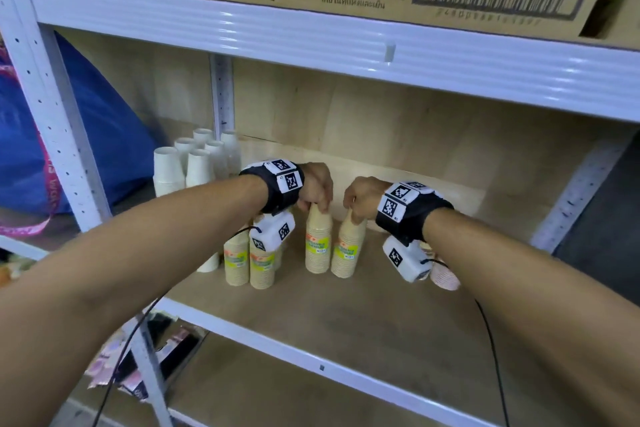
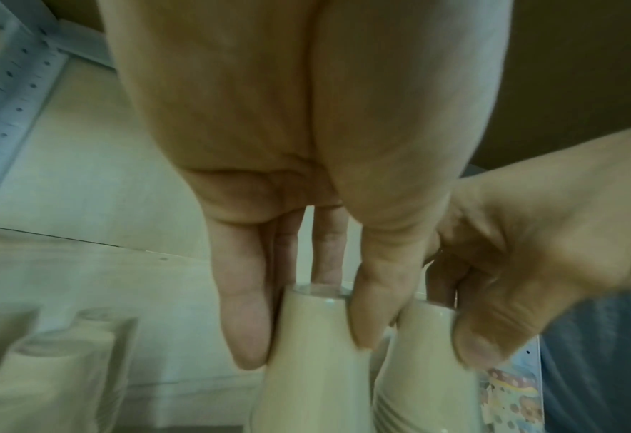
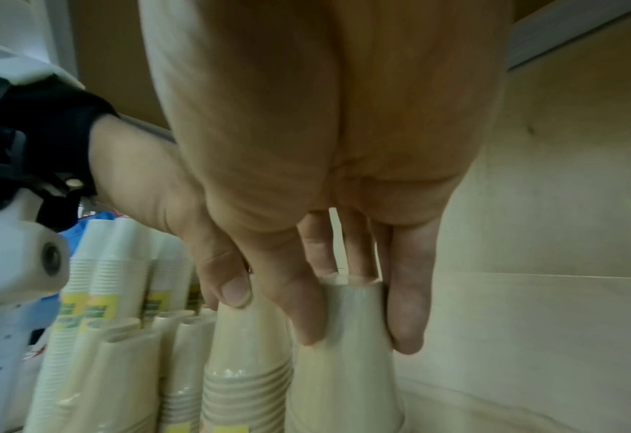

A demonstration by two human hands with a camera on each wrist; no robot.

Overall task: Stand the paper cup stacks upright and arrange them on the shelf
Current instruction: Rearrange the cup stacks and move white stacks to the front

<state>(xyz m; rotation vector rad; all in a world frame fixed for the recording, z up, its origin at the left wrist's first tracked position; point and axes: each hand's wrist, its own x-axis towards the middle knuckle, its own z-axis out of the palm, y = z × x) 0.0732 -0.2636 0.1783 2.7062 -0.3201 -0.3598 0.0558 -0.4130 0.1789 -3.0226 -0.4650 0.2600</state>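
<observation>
Two tan stacks stand upright side by side mid-shelf point(image 1: 381, 333). Left hand point(image 1: 315, 189) grips the top of the left stack point(image 1: 318, 243), fingers point(image 2: 247, 316) curled round it; right hand point(image 1: 362, 199) pinches the top of the right stack point(image 1: 348, 248) likewise. More tan stacks point(image 1: 249, 263) stand just to the left, white stacks point(image 1: 194, 163) behind them.

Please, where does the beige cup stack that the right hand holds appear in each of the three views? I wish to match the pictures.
Head: right stack of the middle pair on the shelf, its top in the right hand.
Left wrist: lower right, under the thumb.
Right wrist: bottom centre, in the hand's own grip.
Shared landmark: the neighbouring stack held by the left hand.
</observation>
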